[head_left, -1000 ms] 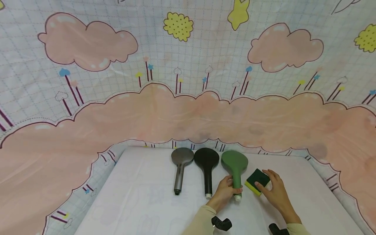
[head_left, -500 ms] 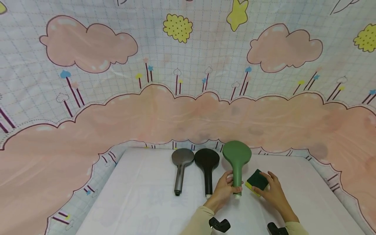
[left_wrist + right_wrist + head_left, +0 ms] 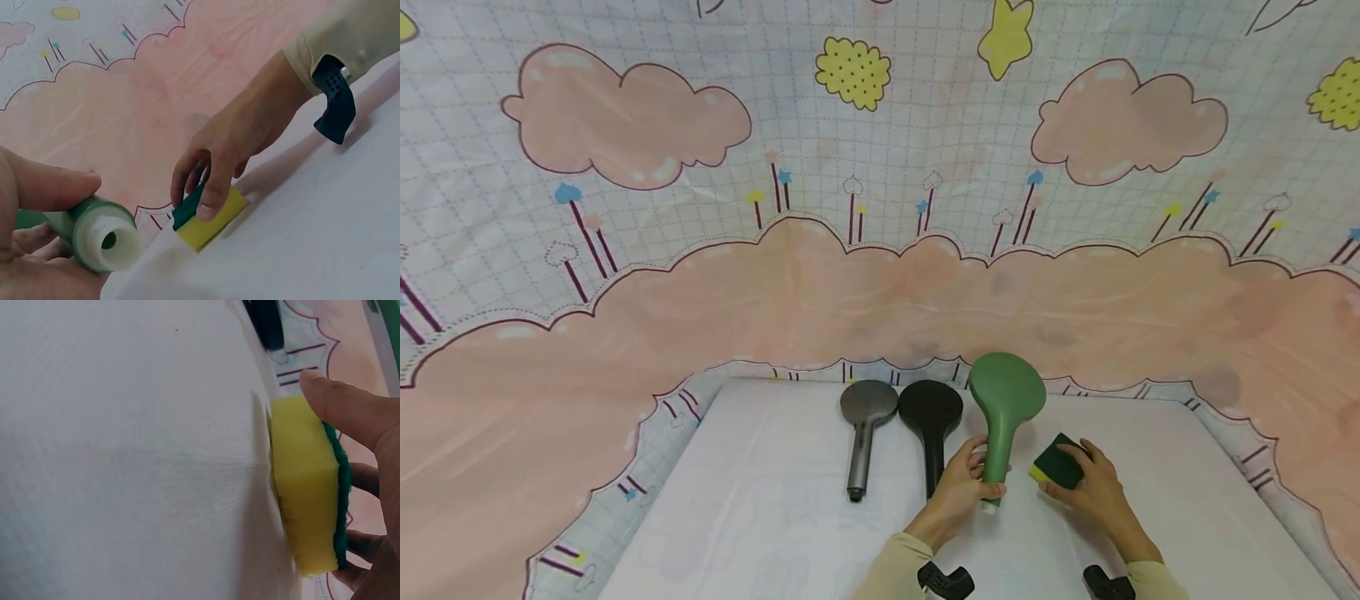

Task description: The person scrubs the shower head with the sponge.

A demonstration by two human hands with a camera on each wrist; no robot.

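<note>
My left hand (image 3: 953,493) grips the handle of a green shower head (image 3: 1007,387), whose round head points up and away from me. In the left wrist view, the handle's white hollow connector end (image 3: 125,250) faces the camera, with the thumb on top. To the right, my right hand (image 3: 1101,497) holds a sponge (image 3: 1060,463) between thumb and fingers. The sponge is yellow with a dark green scouring layer. Its yellow side (image 3: 303,487) faces the white tabletop in the right wrist view; whether it touches is hard to tell.
Left of my left hand, a grey shower head (image 3: 862,450) and a black shower head (image 3: 931,417) lie side by side on the white table (image 3: 760,467). The left hand covers the black one's handle end. Behind hangs a printed cloth (image 3: 880,308) with clouds.
The left hand has raised the green shower head off the table, then shifted slightly left with it, tilting it. The right hand has closed in around the sponge, which has shifted slightly.
</note>
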